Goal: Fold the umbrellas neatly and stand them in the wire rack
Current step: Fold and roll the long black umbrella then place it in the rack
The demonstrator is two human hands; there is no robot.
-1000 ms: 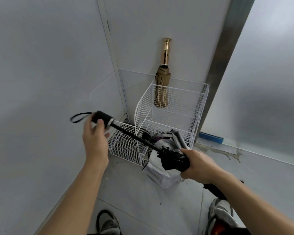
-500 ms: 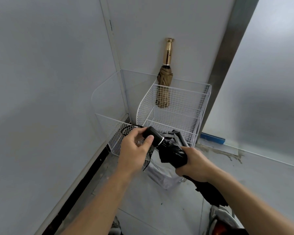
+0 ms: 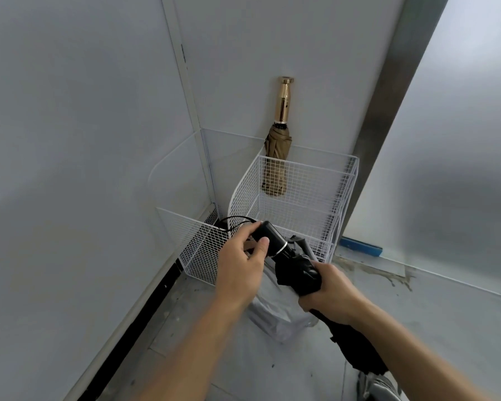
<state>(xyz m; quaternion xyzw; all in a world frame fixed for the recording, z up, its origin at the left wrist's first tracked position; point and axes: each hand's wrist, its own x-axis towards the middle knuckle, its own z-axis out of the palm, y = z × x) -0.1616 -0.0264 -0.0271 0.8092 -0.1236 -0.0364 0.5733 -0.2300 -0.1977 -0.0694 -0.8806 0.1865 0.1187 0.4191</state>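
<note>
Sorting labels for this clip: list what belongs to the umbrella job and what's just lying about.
Job: white wire rack; black umbrella; tan umbrella standing in it; grey umbrella on the floor.
Lying about: blue strip at the wall's foot; shoe.

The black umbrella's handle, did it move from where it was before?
Yes. The black handle, held by the left hand, went right, from the wire rack's left edge to its front middle, close to the right hand.
</note>
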